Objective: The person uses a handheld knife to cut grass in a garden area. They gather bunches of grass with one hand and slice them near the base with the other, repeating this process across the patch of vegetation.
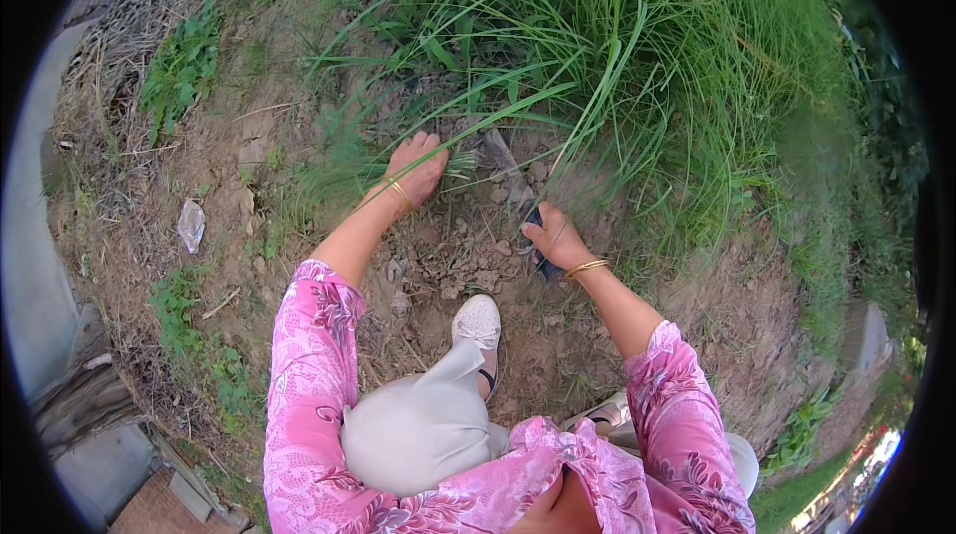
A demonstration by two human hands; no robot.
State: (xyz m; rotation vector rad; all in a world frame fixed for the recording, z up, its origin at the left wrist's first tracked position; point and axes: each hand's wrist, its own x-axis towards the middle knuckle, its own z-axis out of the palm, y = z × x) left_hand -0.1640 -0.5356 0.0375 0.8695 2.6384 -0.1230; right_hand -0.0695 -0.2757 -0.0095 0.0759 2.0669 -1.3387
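Clearing grass appeared partly done: a bunch of stems (461,164), seemingly cut, lay in your left hand (418,168), while the tall grass (637,66) stood uncut along the far and right edges of the bare soil (468,255). Your left fingers were curled closed around the bunch, its pale ends projecting rightward; the fingertips underneath could not be made out. Your right hand (558,238) was wrapped around a dark handle (547,267), thumb pressed over it, with the soil-coloured blade (513,171) directed away from you and apart from the left hand. Working room was open on the soil between both hands and your forward shoe (478,323); beyond the blade, overhanging leaves restricted clearance.
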